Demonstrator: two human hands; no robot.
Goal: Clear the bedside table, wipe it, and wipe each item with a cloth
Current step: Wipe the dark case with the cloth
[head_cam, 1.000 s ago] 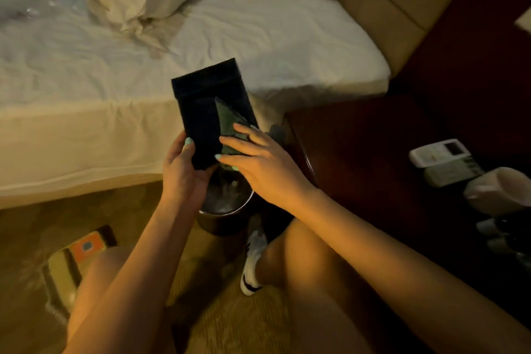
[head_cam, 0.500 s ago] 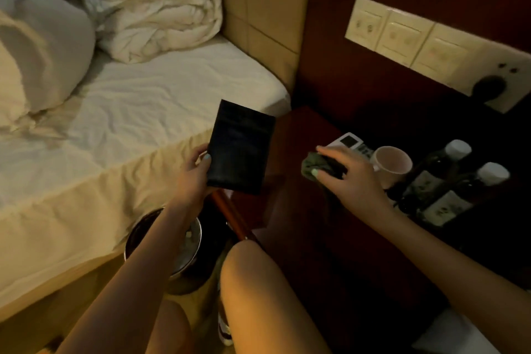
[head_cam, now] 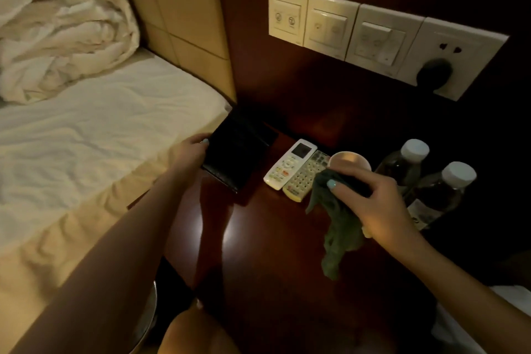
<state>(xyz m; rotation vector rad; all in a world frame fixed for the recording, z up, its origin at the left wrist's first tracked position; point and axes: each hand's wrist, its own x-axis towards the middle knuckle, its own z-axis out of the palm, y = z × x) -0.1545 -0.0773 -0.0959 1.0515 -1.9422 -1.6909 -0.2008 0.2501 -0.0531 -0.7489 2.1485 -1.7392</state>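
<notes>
Dark wooden worktop beside a bed: the left hand grips the black folder at the 10 o'clock corner; the right hand, clutching the cloth, has the cup just beside it at 11 o'clock.

Worktop right of bed. On worktop, left to right: folder, two remotes, cup, two bottles. Switch panel behind.

A flat black folder sits back-left on the glossy dark bedside table, with two remotes side by side just right of it. A cup and two white-capped bottles stand further right, and a crumpled green cloth dangles above the tabletop.
</notes>
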